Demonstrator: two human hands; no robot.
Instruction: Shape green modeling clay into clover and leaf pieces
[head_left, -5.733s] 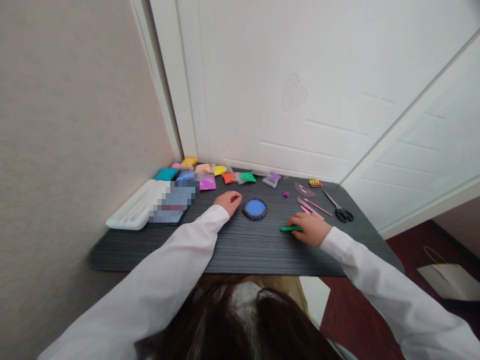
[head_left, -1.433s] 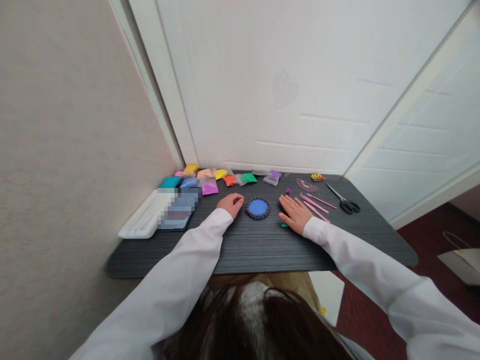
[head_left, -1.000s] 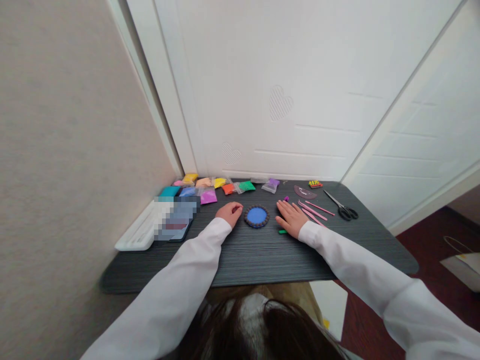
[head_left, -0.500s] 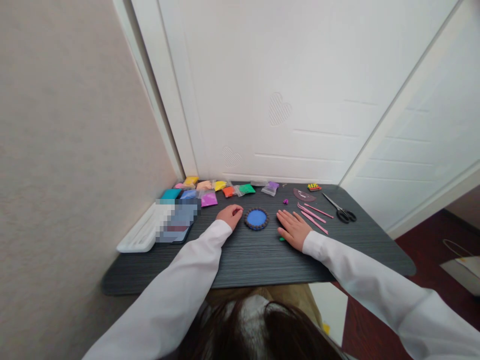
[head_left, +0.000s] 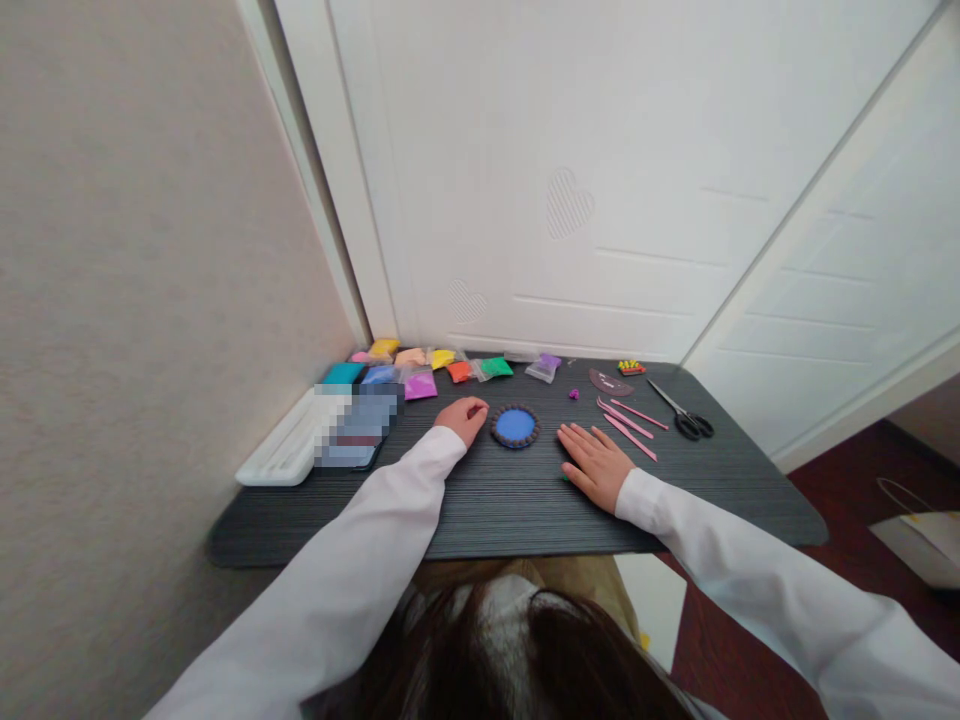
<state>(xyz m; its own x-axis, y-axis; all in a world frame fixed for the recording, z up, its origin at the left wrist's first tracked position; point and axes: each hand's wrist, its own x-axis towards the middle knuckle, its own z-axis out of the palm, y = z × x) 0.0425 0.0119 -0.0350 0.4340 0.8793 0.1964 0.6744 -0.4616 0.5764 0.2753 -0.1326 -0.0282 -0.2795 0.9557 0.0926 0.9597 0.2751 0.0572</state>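
A flat blue disc (head_left: 515,426) ringed with dark brown clay balls lies in the middle of the table. Just left of it rests my left hand (head_left: 462,418), thumb and fingers curled together; whatever they may hold is hidden. To the disc's right, my right hand (head_left: 596,463) lies palm down with its fingers stretched out. A small green piece (head_left: 565,478) peeks out from beneath that palm, mostly covered. Beyond this hand sits a little purple lump (head_left: 574,394). Pink modelling tools (head_left: 630,437) lie right of its fingers.
Bags of coloured clay (head_left: 421,384) line the table's back left. A white tray (head_left: 274,450) and a partly blurred phone (head_left: 367,455) are at left. Black-handled scissors (head_left: 691,425), a clear pink protractor (head_left: 610,383) and small yellow-topped pieces (head_left: 631,367) are at right.
My right hand has slid slightly right and toward me, and less of the green piece shows. My left hand keeps its curled pose. The view has shifted a little.
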